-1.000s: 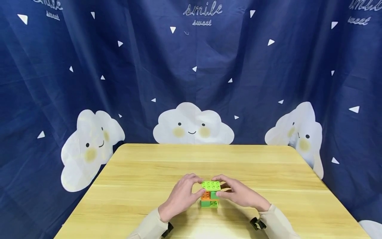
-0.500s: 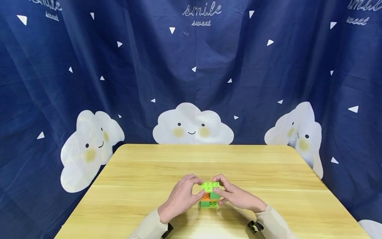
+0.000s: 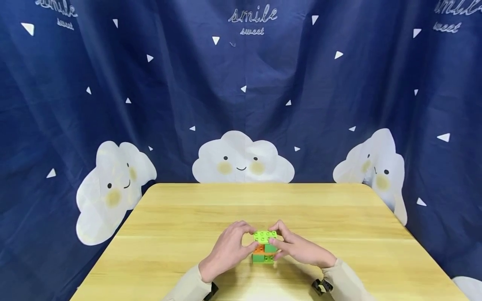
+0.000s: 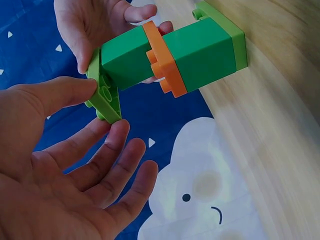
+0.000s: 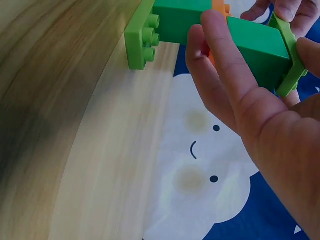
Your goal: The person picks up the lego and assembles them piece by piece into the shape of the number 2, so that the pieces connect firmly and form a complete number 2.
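Note:
A small tower of toy building bricks stands on the wooden table between my two hands. Its top is a light green studded plate (image 3: 262, 236). Below come a dark green block (image 4: 125, 55), an orange plate (image 4: 165, 60), another dark green block (image 4: 207, 55) and a light green base plate (image 5: 135, 45). My left hand (image 3: 227, 251) pinches the left end of the top plate between thumb and fingers. With thumb and index finger my right hand (image 3: 301, 248) grips its right end, while other fingers extend beside the orange plate. In the left wrist view the top plate looks slightly tilted over the upper block.
The wooden table (image 3: 180, 217) spreads around the tower. Behind it hangs a dark blue curtain (image 3: 173, 83) with white clouds (image 3: 242, 171) and triangles. Dark wrist devices sit at both cuffs, such as the right cuff strap (image 3: 321, 286).
My right hand has shifted slightly left, its thumb now over the top plate's edge and lower fingers further down the tower. The left hand has stayed in place.

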Available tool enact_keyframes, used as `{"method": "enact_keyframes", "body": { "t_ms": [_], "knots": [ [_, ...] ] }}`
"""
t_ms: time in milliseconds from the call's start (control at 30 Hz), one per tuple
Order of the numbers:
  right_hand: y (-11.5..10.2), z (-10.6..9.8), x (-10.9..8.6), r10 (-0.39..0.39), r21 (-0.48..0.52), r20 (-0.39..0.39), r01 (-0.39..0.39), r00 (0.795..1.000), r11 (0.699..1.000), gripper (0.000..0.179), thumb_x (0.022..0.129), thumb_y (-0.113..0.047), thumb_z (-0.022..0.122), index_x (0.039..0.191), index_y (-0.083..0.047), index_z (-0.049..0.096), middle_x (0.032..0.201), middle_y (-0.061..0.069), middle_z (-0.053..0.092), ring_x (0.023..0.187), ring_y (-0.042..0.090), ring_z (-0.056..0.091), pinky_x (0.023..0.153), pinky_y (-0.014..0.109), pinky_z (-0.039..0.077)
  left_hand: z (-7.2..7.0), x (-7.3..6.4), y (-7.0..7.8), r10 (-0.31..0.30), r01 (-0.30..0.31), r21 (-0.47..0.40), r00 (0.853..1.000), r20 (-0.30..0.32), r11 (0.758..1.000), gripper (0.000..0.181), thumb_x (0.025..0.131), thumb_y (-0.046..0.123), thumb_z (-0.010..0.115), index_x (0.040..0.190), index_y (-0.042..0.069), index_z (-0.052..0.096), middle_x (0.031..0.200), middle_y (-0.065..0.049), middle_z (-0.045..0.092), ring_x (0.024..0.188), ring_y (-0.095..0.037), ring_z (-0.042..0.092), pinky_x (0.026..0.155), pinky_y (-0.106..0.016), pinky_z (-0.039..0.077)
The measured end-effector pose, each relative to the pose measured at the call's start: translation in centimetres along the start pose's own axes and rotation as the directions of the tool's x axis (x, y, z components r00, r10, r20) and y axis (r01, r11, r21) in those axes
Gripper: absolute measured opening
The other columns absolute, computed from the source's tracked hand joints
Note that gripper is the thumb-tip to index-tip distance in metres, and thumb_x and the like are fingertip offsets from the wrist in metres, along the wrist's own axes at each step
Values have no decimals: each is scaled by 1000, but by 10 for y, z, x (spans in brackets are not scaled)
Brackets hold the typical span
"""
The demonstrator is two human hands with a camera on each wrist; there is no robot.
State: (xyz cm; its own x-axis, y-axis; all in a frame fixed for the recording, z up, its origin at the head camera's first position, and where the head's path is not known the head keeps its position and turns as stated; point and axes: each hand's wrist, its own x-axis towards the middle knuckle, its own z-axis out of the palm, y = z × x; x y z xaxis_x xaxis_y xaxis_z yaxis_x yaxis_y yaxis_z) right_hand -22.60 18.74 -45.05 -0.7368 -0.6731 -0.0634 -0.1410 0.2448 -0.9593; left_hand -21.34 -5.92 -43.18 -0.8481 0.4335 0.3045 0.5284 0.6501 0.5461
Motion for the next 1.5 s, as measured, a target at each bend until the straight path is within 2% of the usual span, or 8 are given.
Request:
{"method": "enact_keyframes", "body": {
  "t_ms": [200,433,600,833,1100,1333,1500],
  "knots": [
    [1,1,4,-10,-18,12,10,1000,1000,30,111,-34,44,129,-12,34,136,19,45,105,39,70,97,39,57,0,-2,-4,-17,16,-19,1000,-13,1000,28,89,26,80,113,11,77,109,2,72,103,-24,68,84,-37,55],
    [1,-2,-1,27,-39,8,-27,1000,999,32,111,-37,44,129,-12,33,136,18,48,103,36,71,99,41,55,4,-1,-1,-2,2,-43,1000,-2,999,26,91,24,78,113,10,76,109,3,71,102,-22,67,81,-31,55],
    [-2,-2,1,16,-40,12,-15,1000,999,32,111,-36,43,129,-11,33,136,21,50,103,38,71,100,46,54,3,-1,-1,-4,4,-31,1000,-3,1000,26,92,25,77,114,11,76,111,3,70,102,-20,66,80,-30,55],
    [1,-1,1,-13,2,16,13,1000,1000,30,110,-33,47,125,-10,34,135,23,47,105,41,69,96,44,57,3,-1,-1,-9,9,-42,1000,0,999,27,91,25,78,114,10,76,111,2,71,103,-23,67,82,-31,55],
    [2,0,0,-25,49,19,24,999,999,29,110,-28,47,127,-7,35,136,23,43,111,44,65,96,46,58,4,-3,-1,1,-1,-20,1000,-1,1000,27,92,26,77,114,10,76,111,2,71,103,-21,66,82,-32,56],
    [4,1,2,-14,-4,-13,14,1000,1000,30,111,-30,46,130,-10,34,141,24,40,107,39,67,93,41,59,2,-3,-2,14,-14,0,1000,-11,1000,28,91,25,78,114,10,75,111,0,72,103,-19,67,84,-34,56],
    [6,2,3,-17,-25,-21,17,1000,1000,29,111,-30,45,130,-12,32,142,24,38,116,36,64,93,42,59,0,-3,-2,20,-20,4,1000,-20,1000,27,90,24,78,112,10,76,111,-1,73,102,-24,69,82,-35,57]
  ]
}}
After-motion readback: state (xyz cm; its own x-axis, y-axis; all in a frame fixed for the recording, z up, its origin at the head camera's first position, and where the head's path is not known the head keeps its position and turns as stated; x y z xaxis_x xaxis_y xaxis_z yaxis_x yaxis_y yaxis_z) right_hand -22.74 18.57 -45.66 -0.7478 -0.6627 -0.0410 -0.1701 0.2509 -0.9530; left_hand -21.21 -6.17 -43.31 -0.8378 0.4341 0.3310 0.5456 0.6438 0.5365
